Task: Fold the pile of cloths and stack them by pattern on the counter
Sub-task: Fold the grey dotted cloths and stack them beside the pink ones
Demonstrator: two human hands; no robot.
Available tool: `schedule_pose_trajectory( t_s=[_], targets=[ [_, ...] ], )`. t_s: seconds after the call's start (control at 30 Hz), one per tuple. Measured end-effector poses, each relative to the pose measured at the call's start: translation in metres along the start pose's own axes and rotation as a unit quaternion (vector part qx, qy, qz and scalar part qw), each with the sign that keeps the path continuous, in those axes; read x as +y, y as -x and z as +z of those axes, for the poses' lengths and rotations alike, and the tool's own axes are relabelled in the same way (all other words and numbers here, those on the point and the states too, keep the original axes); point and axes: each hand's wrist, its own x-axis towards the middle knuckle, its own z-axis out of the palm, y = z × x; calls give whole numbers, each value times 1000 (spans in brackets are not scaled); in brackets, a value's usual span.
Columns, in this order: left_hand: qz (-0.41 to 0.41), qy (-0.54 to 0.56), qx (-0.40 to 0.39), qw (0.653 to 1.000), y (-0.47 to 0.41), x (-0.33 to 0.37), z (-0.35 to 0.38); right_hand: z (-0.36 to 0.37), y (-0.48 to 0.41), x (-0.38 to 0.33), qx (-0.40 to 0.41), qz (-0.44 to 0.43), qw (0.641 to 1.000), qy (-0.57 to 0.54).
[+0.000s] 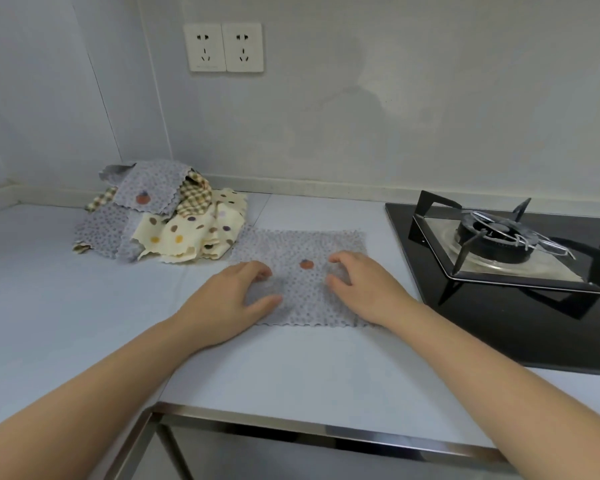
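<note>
Grey dotted cloth point(302, 285) is spread flat on the counter point(84, 306), long side running left to right, with left hand point(234, 294) and right hand point(366, 285) on it either side of centre. Fingers point(342, 260) look loosely bent, tips resting rather than pinching (bit blurry). The unfolded pile point(160, 216) sits by its far-left corner.

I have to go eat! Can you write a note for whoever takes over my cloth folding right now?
Left hand, right hand: both open, resting on the grey cloth, holding nothing.
Grey cloth: flat on the counter, left of the stove.
Pile: back left, jumbled grey, cream spotted and checked cloths.
Done: one cloth laid out; no folds or stacks.
Left: fold it, then the pile; stack by pattern.
</note>
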Motion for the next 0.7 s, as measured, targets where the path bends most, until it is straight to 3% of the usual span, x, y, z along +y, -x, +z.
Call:
schedule_pose_trajectory(
  t_s=[0.13, 0.23, 0.3, 0.4, 0.63, 0.7],
  targets=[
    [98, -3, -17, 995, 7, -2, -7, 1, 13, -11, 10, -87, 993, -81],
    [86, 19, 15, 996, 7, 1, -7, -1, 20, -20, -34, -115, 991, -66],
    [35, 45, 54, 997, 7, 4, -4, 3, 24, -24, -50, -123, 991, -13],
    [-22, 80, 81, 993, 8, 5, -4, 6, 23, -25, -13, -118, 993, 4],
    [14, 11, 47, 999, 13, -4, -8, -5, 14, -8, 62, -43, 996, -38],
    [-3, 20, 82, 996, 13, -8, -10, -7, 13, -1, 76, -25, 995, -62]
  ],
)
